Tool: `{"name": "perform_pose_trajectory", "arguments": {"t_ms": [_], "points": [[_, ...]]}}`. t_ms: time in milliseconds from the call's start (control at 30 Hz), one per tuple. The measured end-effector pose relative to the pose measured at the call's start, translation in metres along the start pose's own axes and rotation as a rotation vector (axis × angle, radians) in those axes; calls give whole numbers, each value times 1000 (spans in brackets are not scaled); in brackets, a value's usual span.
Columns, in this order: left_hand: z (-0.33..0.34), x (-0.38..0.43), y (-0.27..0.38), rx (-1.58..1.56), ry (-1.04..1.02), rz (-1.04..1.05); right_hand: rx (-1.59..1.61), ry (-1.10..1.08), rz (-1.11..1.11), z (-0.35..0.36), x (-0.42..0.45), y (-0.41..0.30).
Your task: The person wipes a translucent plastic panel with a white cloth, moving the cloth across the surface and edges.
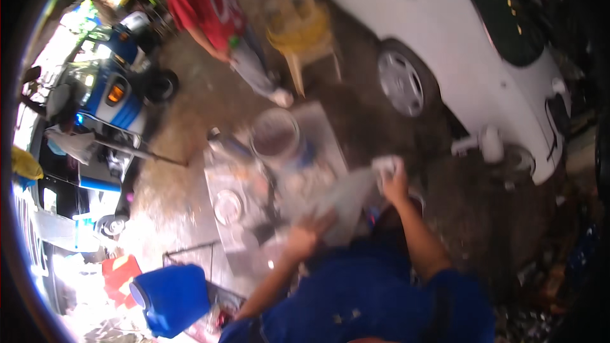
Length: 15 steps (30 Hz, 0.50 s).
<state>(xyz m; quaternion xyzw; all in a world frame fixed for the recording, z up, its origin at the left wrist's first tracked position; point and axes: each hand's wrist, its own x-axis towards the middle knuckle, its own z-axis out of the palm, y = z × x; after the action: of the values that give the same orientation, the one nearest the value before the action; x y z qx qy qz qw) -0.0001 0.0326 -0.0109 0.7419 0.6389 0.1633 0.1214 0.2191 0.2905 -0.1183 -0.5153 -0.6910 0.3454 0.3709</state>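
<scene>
My right hand is raised beyond the right side of the work table, its fingers closed around a small white object. Blur hides what that object is. A pale grey, sheet-like piece stretches between my two hands; its material is unclear. My left hand lies at its near left edge, and whether it grips or only touches the piece cannot be made out. Behind them on the table stand a large open bucket and a cylindrical container lying tilted. A round white lid or dish sits at the left.
A white car stands to the right. Beyond the table are a yellow plastic chair and a person in a red shirt. A blue motor vehicle is at the left. A blue plastic container stands near left.
</scene>
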Motion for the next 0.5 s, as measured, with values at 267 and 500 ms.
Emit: {"name": "perform_pose_trajectory", "arguments": {"t_ms": [267,500], "points": [[-8,19,1,-39,-10,9,-35,-125,-103,1,-26,-9],[-9,10,8,-65,-26,-23,-28,-234,-273,-1,-34,-28]]}}
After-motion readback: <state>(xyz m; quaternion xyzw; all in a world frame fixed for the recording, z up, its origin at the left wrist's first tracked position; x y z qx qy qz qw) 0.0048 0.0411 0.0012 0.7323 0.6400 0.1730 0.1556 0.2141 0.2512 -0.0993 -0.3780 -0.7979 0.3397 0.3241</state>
